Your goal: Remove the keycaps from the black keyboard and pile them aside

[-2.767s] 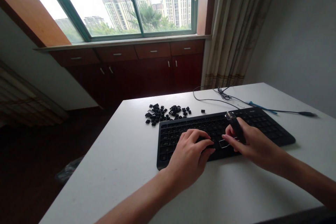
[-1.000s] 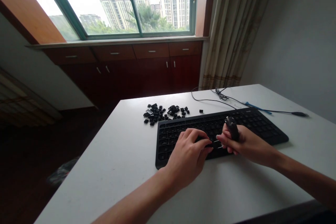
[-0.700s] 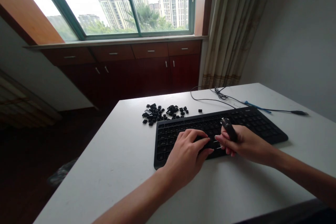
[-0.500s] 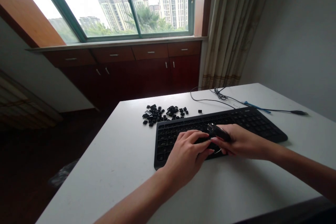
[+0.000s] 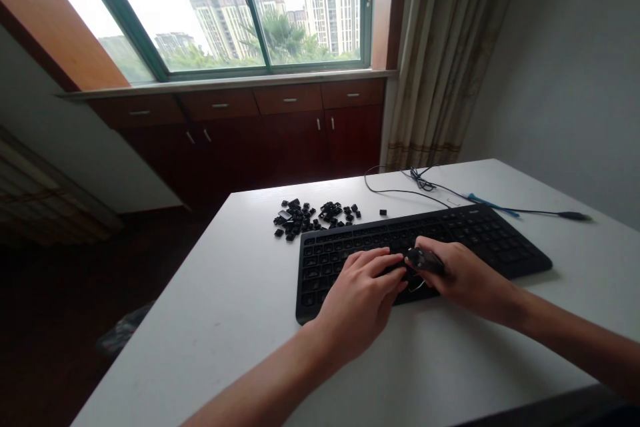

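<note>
A black keyboard [image 5: 505,240] lies on the white table, with bare sockets over much of its left side and keycaps on its right block. My right hand [image 5: 457,273] is closed around a black-handled keycap puller [image 5: 424,260]; a thin wire loop shows beneath it, over the lower middle rows. Resting on the keyboard just left of the puller is my left hand [image 5: 363,283], its fingers stretched out and slightly apart, fingertips close to the puller. Both hands cover the keys under them, so I cannot see whether the wire grips a keycap.
Loose black keycaps [image 5: 297,219] lie heaped behind the keyboard's left end, and a single keycap [image 5: 383,212] sits apart. A cable [image 5: 400,191] coils at the back. A blue tool [image 5: 493,205] lies behind the keyboard's right part, on the white table [image 5: 210,320].
My right hand has shifted slightly right, and the puller's handle end has dropped lower and to the right. My left hand stays on the keyboard, almost unmoved.
</note>
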Motion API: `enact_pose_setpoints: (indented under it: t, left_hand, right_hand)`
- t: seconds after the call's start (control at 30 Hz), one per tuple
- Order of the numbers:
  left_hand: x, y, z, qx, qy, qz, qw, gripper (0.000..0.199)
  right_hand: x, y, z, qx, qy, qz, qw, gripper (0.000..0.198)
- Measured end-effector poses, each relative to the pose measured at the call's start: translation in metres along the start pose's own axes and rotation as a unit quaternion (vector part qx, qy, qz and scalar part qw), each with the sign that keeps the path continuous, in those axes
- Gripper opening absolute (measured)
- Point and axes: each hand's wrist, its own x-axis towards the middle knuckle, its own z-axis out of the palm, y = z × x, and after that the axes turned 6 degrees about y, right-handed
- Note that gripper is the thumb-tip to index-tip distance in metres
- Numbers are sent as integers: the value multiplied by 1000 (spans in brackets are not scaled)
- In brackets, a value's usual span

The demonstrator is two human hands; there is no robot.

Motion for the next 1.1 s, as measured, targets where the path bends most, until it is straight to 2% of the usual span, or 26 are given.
enact_pose_setpoints:
  t: [0.13, 0.33, 0.47, 0.63, 0.83, 0.97, 1.1]
  left_hand:
    - [1, 3, -2, -8, 7, -8, 1000, 22]
    - [1, 5, -4, -6, 0, -13, 1000, 22]
    - [1, 6, -5, -7, -5, -18, 1000, 20]
    - [1, 5, -4, -6, 5, -16, 1000, 22]
    - [0, 2, -2, -10, 7, -20, 1000, 22]
    - [0, 2, -1, -14, 12, -25, 1000, 21]
    - [0, 4, -2, -3, 7, -15, 1000, 23]
  right_hand:
    - [-7, 1, -3, -18, -3, 1, 1000, 17]
    - [-18, -7, 2, 24, -7, 62, 998, 18]
    - [-23, -11, 5, 41, -18, 77, 996, 17]
    - [-17, -12, 4, 89, -30, 106, 990, 14]
    - [-2, -15, 0, 159, -80, 159, 971, 9]
    - [2, -20, -8, 71, -84, 117, 987, 7]
    - [2, -29, -17, -33, -72, 83, 993, 15]
